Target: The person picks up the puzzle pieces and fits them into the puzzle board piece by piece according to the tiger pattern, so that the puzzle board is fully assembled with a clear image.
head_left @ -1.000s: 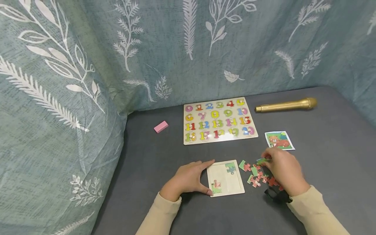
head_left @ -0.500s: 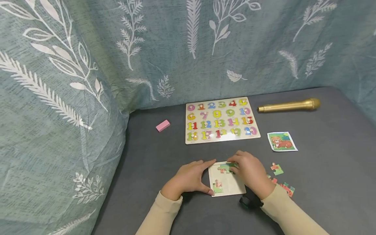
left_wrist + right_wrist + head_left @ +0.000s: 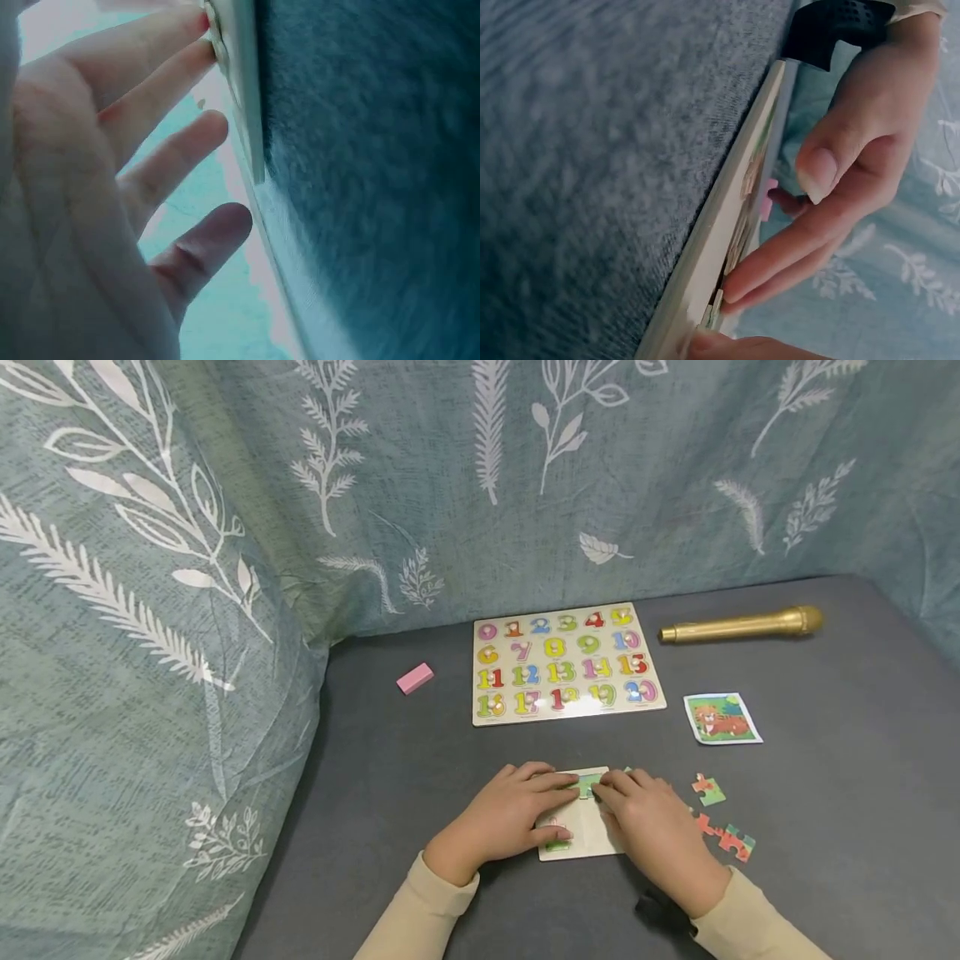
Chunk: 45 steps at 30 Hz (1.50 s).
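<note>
A small pale wooden puzzle tray (image 3: 588,822) lies on the dark tabletop between my hands. My left hand (image 3: 510,814) reaches over its left side, fingers extended, fingertips on a green puzzle piece (image 3: 588,783) along the far edge. From the right, my right hand (image 3: 654,827) presses fingertips on the same area; in the right wrist view its fingers (image 3: 780,255) are straight and the thumb (image 3: 821,169) stands apart. Another puzzle piece (image 3: 557,844) sits in the near left corner, partly under my left thumb. The right hand hides the tray's right side.
Right of the tray lie loose puzzle pieces (image 3: 737,842), partly behind my right hand, and a single piece (image 3: 707,789). Beyond are a tiger picture card (image 3: 722,720), a number board (image 3: 566,664), a gold microphone (image 3: 742,625) and a pink block (image 3: 415,678). A patterned curtain (image 3: 420,485) borders the table.
My right hand has moved left from the loose pieces to the tray, bringing a piece to its far edge. My left hand has shifted from the tray's left edge onto the pieces.
</note>
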Tool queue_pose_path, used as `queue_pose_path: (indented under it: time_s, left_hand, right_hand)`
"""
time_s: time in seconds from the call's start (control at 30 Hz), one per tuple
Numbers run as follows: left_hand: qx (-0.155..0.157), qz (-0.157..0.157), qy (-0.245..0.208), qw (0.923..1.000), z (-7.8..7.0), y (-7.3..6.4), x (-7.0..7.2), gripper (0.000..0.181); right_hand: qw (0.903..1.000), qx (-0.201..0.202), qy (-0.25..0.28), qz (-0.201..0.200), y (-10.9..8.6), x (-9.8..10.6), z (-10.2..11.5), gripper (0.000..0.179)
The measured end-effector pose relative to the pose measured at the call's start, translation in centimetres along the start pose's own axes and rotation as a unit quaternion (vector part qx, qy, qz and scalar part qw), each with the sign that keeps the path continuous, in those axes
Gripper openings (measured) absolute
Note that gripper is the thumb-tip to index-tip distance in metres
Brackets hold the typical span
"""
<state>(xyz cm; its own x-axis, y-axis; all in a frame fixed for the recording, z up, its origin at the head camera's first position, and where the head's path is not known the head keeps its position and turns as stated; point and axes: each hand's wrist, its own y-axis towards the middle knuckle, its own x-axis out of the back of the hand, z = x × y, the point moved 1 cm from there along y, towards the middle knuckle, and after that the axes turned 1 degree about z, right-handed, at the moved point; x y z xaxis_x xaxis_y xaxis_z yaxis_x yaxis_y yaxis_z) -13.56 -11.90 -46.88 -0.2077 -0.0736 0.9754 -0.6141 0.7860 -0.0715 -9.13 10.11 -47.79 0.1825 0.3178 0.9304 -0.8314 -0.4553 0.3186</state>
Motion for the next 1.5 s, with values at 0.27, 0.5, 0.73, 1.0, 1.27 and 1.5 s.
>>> queue_pose_path:
  time_s: [0.27, 0.5, 0.73, 1.0, 1.27, 1.5]
  left_hand:
    - [0.025, 0.003, 0.039, 0.9989, -1.1, -0.4, 0.2, 0.056]
    - [0.032, 0.005, 0.026, 0.9992, -1.1, 0.0, 0.1, 0.055]
    - [0.040, 0.006, 0.014, 0.9991, -1.2, 0.4, 0.0, 0.057]
    - [0.048, -0.003, 0.008, 0.9988, -1.1, 0.1, -0.5, 0.057]
    - [0.055, 0.001, 0.008, 0.9985, -1.1, 0.2, -0.6, 0.061]
    - [0.083, -0.008, -0.032, 0.9960, -0.7, -0.3, -0.4, 0.073]
  right_hand:
    - [0.9996, 0.002, -0.028, 0.003, -0.4, -0.5, 0.4, 0.035]
    - [0.9986, 0.007, -0.052, 0.006, -0.2, -0.3, 0.1, 0.038]
    - [0.9974, -0.006, -0.069, 0.020, 0.0, 0.0, 0.1, 0.031]
    - [0.9989, -0.010, -0.042, 0.020, -0.1, -0.4, -0.1, 0.035]
    - [0.9968, -0.078, -0.006, 0.014, -0.5, 1.7, -3.9, 0.039]
    - [0.9926, -0.103, 0.062, 0.016, -0.7, 2.1, -5.1, 0.023]
